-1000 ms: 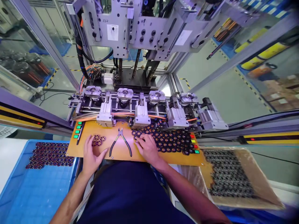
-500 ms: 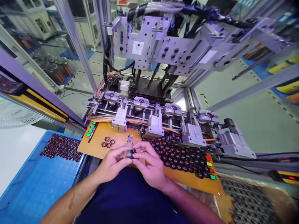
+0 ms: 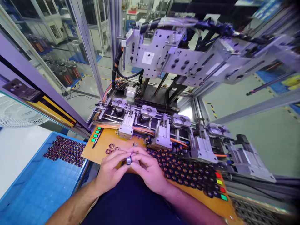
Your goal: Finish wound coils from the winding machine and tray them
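Observation:
Near the front edge of the orange-brown board point(image 3: 103, 139), a small round metal part point(image 3: 128, 160) with a grey side and dark edges is held between both hands. My left hand point(image 3: 111, 170) pinches it from the left with thumb and fingers. From the right, my right hand point(image 3: 150, 172) closes its fingertips on the same part; some of its fingers are hidden. Just beyond the fingers, only the tips of the cutting pliers point(image 3: 135, 144) show. Several small dark rings point(image 3: 111, 146) lie on the board past my left hand.
Rows of black round parts with copper-coloured centres point(image 3: 185, 167) cover the board at right. Behind stands a machine with metal clamping fixtures point(image 3: 148, 111). Coloured buttons point(image 3: 95, 136) sit at the board's left, others point(image 3: 220, 182) at right. A blue tray point(image 3: 47, 187) holds many small rings point(image 3: 65, 150).
The camera view has shifted, so the scene sits lower and farther right. The held part has turned, showing more of its grey side. My hands now cover most of the pliers.

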The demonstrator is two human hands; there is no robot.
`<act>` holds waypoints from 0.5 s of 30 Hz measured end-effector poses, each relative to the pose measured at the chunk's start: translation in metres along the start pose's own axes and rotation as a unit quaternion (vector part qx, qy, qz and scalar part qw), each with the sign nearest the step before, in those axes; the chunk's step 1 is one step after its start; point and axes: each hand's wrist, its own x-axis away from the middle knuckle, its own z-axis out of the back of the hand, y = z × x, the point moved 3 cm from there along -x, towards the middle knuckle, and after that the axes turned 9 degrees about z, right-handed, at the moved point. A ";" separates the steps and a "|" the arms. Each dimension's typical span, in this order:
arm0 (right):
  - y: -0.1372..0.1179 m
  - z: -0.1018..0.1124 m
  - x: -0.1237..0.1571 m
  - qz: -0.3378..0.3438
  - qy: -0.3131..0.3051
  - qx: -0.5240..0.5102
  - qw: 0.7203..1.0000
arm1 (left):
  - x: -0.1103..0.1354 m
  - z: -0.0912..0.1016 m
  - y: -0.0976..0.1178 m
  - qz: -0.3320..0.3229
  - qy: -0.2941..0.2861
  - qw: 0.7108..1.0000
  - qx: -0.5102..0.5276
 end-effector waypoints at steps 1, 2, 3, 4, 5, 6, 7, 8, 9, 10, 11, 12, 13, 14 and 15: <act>-0.002 0.002 -0.005 0.006 -0.017 0.012 1.000 | 0.002 0.002 -0.005 -0.001 0.009 1.000 -0.012; -0.004 0.005 -0.013 0.020 -0.036 0.029 0.999 | 0.006 0.003 -0.014 0.002 0.019 0.999 -0.030; -0.007 0.009 -0.025 0.045 -0.058 0.054 0.996 | 0.009 0.004 -0.025 0.009 0.028 0.998 -0.053; -0.012 0.014 -0.040 0.082 -0.079 0.091 0.989 | 0.014 0.005 -0.039 0.019 0.033 0.996 -0.084; -0.015 0.020 -0.058 0.126 -0.098 0.134 0.978 | 0.018 0.005 -0.055 0.028 0.031 0.992 -0.117; -0.018 0.026 -0.079 0.170 -0.114 0.185 0.961 | 0.023 0.004 -0.071 0.035 0.020 0.988 -0.152; -0.019 0.031 -0.102 0.215 -0.124 0.246 0.937 | 0.028 0.002 -0.087 0.037 -0.001 0.982 -0.185; -0.016 0.036 -0.126 0.234 -0.128 0.275 0.924 | 0.032 -0.001 -0.102 0.041 -0.020 0.976 -0.214; -0.010 0.040 -0.151 0.241 -0.130 0.295 0.915 | 0.037 -0.005 -0.115 0.043 -0.037 0.970 -0.235; -0.002 0.043 -0.174 0.245 -0.132 0.316 0.907 | 0.040 -0.008 -0.125 0.045 -0.049 0.966 -0.249; 0.008 0.043 -0.195 0.244 -0.139 0.336 0.899 | 0.044 -0.012 -0.132 0.046 -0.054 0.964 -0.256; 0.019 0.042 -0.213 0.244 -0.152 0.354 0.890 | 0.046 -0.015 -0.137 0.045 -0.055 0.964 -0.257; 0.030 0.041 -0.227 0.243 -0.167 0.371 0.880 | 0.048 -0.019 -0.140 0.042 -0.052 0.965 -0.255; 0.040 0.038 -0.238 0.242 -0.184 0.386 0.871 | 0.049 -0.022 -0.141 0.040 -0.047 0.966 -0.252; 0.050 0.036 -0.245 0.240 -0.201 0.399 0.862 | 0.050 -0.025 -0.142 0.039 -0.042 0.967 -0.249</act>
